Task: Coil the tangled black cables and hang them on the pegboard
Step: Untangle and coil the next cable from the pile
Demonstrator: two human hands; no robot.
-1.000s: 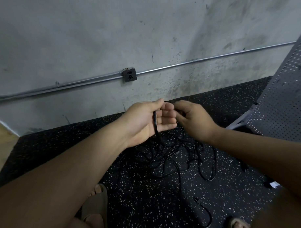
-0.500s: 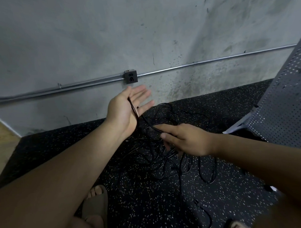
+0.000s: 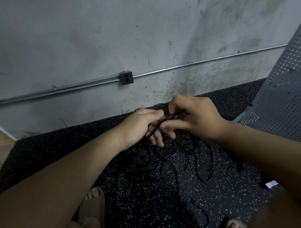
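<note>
— Where the view lies nearest the camera, what is logged?

— A tan sandal (image 3: 93,206) is noted at lower left, and the toes of the other foot (image 3: 233,225) at the bottom edge to the right. Both are set on a black speckled mat (image 3: 141,208). A loose connector end (image 3: 194,202) is seen lying on the mat between them.

— And the task's things?

— The black cables (image 3: 173,160) are recorded as a loose tangle on the mat, directly beneath the hands. One cable strand (image 3: 165,121) is lifted out of it and stretched between the two hands.

— Grip state?

— The strand is held by the left hand (image 3: 138,126) between thumb and palm, with the fingers pointed down toward the tangle. It is pinched by the right hand (image 3: 199,119) between thumb and curled fingers. The hands are close together; whether they touch cannot be told.

— Farther out?

— The pegboard (image 3: 282,100), grey and perforated, is seen slanting in at the right edge, beyond the right forearm. A strip of wooden floor (image 3: 0,141) is noted at far left. Behind the mat, a stained concrete wall (image 3: 92,30) is recorded, with a metal conduit (image 3: 195,62) run along it through a dark outlet box (image 3: 126,78).
</note>
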